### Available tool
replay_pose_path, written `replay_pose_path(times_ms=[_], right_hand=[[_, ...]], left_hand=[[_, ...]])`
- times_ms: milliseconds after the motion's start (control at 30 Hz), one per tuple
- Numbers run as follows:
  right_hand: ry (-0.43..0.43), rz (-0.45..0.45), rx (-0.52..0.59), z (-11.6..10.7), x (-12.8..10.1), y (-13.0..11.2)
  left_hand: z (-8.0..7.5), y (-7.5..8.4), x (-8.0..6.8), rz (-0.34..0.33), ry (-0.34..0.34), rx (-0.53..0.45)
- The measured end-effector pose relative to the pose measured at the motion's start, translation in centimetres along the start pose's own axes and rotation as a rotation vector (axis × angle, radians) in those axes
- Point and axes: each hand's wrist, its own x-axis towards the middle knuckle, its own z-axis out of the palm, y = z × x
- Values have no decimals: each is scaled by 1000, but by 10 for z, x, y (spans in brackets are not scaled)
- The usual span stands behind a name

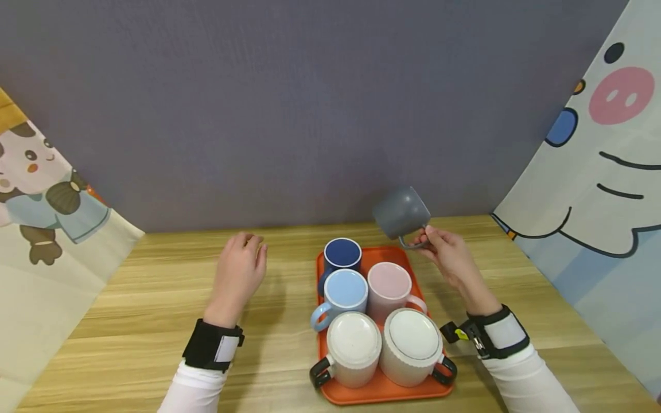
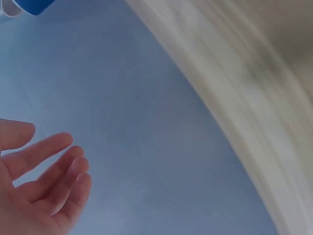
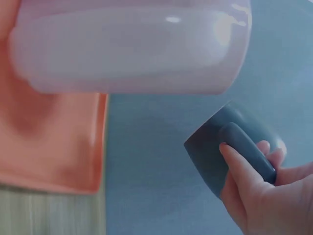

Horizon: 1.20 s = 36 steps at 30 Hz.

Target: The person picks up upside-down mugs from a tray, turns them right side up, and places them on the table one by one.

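Note:
My right hand (image 1: pixel 449 255) pinches the handle of a grey mug (image 1: pixel 401 213), which it holds tilted in the air past the far right corner of an orange tray (image 1: pixel 382 393). In the right wrist view, thumb and fingers close round the grey mug's handle (image 3: pixel 247 152). My left hand (image 1: pixel 240 275) hovers left of the tray, fingers loosely bent and holding nothing. On the tray, bases up, stand a dark blue mug (image 1: pixel 343 253), a light blue mug (image 1: pixel 346 288), a pink mug (image 1: pixel 389 281) and two white mugs (image 1: pixel 354 338) with black handles.
A wooden table (image 1: pixel 129 321) carries the tray. Behind its far edge rises a grey wall (image 1: pixel 289 115). Printed cartoon panels flank the table, one with a pink snout (image 1: pixel 621 96) at the right.

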Motion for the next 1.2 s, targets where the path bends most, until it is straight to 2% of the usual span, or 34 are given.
replay_pose_path(times_ms=[233, 400, 667, 900, 1067, 1200], right_hand=[[-33, 70, 81, 5, 2, -8], [-34, 88, 144, 6, 2, -13], [-57, 67, 273, 8, -2, -25], [-108, 36, 329, 12, -6, -36], [-129, 29, 373, 16, -7, -41], [-132, 22, 409, 18, -7, -46]], left_hand=[[6, 18, 10, -11, 9, -86], [12, 32, 17, -1, 22, -119], [17, 56, 30, 20, 88, -182], [15, 75, 37, 42, 134, -209], [15, 87, 41, 52, 150, -241], [14, 97, 45, 58, 135, -277]])
